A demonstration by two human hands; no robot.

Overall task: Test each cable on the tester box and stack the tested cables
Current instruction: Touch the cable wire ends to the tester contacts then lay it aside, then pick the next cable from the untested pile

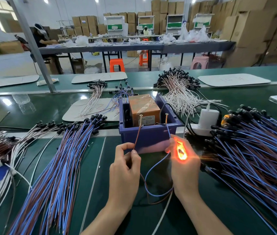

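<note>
Table: the green table (107, 150) is carrying everything, and I'm working at its near edge.
Right pile: a big heap of blue and brown cables (253, 158) is lying fanned out on my right, black ends bunching up toward the power strip.
Left pile: another blue and brown bundle (58, 167) is lying on my left, black ends pointing toward the back.
White pile: a bunch of white cables (178, 92) is sitting behind the tester box, on the far side.
Tester box: the purple bin (148, 138) is sitting dead centre, just past my hands, with a tape-wrapped orange block (142, 106) inside it.
Power strip: a white power strip (200, 129) with a charger plugged in is sitting just beside the bin's right side.
Left hand: my left hand (125, 170) is pinching the brown wire between thumb and forefinger, the other fingers curling in.
Right hand: my right hand (185, 167) is gripping the lamp end and holding the blue wire.
Cable: the cable under test (148, 177) is looping low between my hands, above the table.
Brown wire: the brown wire (136, 138) is running up to the left screw (141, 119) on the bin's front rim.
Blue wire: the blue wire (168, 131) is running up to the right screw (166, 118).
Lamp end: the lamp end (181, 152) is glowing bright orange through my fingers.
</note>
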